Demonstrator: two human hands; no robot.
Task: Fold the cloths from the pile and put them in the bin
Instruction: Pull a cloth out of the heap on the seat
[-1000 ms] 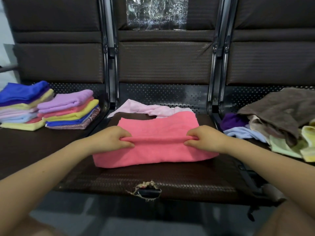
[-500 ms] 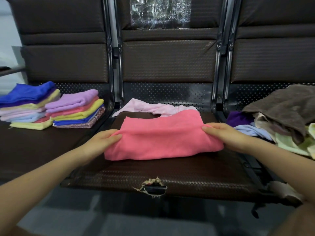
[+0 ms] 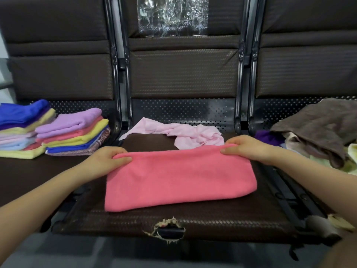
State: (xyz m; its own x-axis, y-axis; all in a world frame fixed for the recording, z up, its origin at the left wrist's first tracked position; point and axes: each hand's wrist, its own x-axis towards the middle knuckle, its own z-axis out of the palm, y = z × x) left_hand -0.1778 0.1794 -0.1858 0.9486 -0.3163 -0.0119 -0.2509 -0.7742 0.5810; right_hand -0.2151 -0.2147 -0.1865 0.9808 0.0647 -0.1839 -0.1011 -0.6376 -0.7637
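Observation:
A pink cloth lies folded into a long band on the middle seat of a dark bench. My left hand pinches its far left corner and my right hand pinches its far right corner. Behind it lies a crumpled pale pink cloth. An unfolded pile, topped by a brown cloth, sits on the right seat. Two stacks of folded cloths rest on the left seat. No bin is in view.
The seat's front edge has a torn hole. Metal frame posts separate the seats. A clear plastic sheet hangs on the middle backrest. Grey floor shows below the bench.
Both hands lifted the pink cloth's near fold and carried it away from me, laying the cloth down in a narrower band. The pale pink cloth behind is more exposed.

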